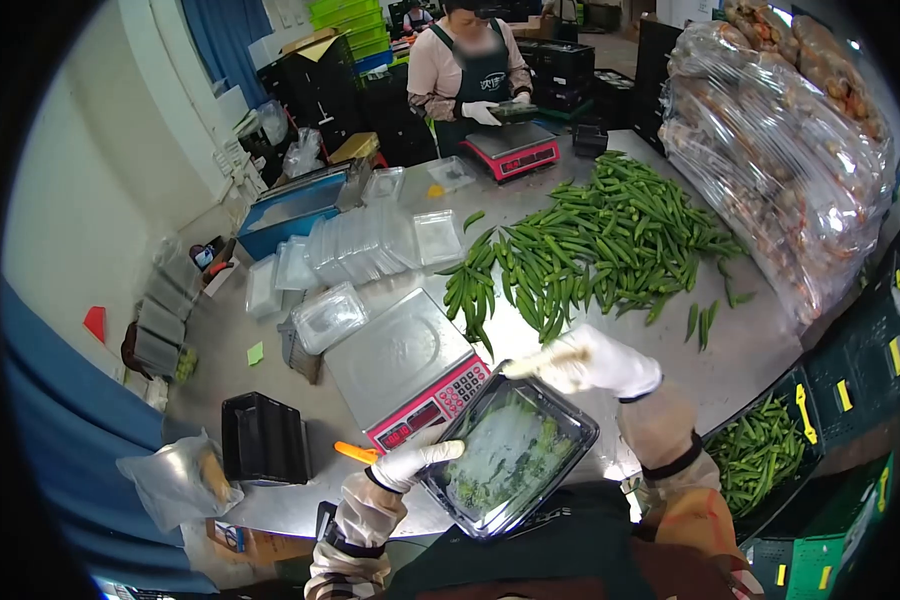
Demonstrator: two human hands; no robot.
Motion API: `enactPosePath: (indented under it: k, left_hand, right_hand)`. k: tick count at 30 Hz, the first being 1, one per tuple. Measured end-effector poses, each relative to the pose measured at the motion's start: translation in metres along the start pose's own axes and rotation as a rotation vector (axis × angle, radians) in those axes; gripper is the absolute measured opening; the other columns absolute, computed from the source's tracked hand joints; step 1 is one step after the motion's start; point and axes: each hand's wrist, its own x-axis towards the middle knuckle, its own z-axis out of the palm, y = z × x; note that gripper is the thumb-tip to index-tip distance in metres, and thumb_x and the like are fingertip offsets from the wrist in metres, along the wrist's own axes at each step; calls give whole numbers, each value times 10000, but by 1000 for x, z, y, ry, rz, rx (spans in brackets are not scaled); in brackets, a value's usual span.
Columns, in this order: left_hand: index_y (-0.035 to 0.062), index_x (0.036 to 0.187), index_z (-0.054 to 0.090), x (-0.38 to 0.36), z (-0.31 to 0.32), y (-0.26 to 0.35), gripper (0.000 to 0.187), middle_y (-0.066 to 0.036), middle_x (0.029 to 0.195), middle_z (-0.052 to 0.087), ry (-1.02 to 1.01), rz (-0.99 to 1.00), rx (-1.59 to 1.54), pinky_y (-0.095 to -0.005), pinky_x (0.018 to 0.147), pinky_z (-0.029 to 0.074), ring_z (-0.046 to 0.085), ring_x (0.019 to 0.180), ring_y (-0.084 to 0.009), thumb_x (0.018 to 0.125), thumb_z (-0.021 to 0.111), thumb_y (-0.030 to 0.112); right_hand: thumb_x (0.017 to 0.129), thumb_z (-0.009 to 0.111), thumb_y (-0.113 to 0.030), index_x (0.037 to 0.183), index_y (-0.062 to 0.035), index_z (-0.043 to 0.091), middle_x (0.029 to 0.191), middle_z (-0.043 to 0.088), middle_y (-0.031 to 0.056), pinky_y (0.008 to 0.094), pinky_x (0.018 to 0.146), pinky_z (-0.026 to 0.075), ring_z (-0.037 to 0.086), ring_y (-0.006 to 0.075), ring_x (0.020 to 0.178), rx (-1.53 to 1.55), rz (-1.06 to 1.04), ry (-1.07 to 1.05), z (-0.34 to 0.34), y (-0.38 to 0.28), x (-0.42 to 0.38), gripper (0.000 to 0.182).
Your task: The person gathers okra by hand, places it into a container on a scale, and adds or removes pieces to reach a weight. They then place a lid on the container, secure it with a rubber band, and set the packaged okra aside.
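Left hand (410, 465) and right hand (592, 362) hold a lidded tray (510, 455)

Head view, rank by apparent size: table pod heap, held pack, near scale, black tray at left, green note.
1. Pod heap
2. Held pack and near scale: look about alike, pack nearer the camera, so unranked
3. Black tray
4. Green note
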Motion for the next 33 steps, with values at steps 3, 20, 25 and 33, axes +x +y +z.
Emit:
enactPosePath:
  k: [3,20,25,33]
  left_hand:
    - [0,1460,341,-8,9,-16,768,-99,1371,487,90,-83,-146,-321,1037,377,456,1243,-187,887,660,400]
    - [47,1167,594,154,-4,15,387,-124,1052,683,423,-52,-539,-438,838,570,679,925,-266,889,685,300]
    - [66,1181,591,259,-32,83,360,-132,1116,660,488,8,-488,-547,881,528,640,1018,-318,896,667,273]
    - [91,1282,514,454,-166,147,512,-148,1282,566,578,301,-654,-524,987,472,536,1187,-362,869,706,325]
  right_hand:
    - [908,667,-174,1186,-63,672,778,646,-19,234,637,435,479,47,656,-293,-37,-104,3,-17,-36,299]
    - [946,586,-78,1229,30,598,1122,671,115,289,892,502,636,159,1001,213,50,832,-64,86,-156,303]
    - [950,571,-68,1207,35,610,1092,680,111,277,846,511,649,156,935,379,160,968,-114,137,-209,280]
    - [957,570,-132,1150,-1,647,1026,693,64,250,752,504,647,131,854,277,374,1255,-256,240,-272,245]
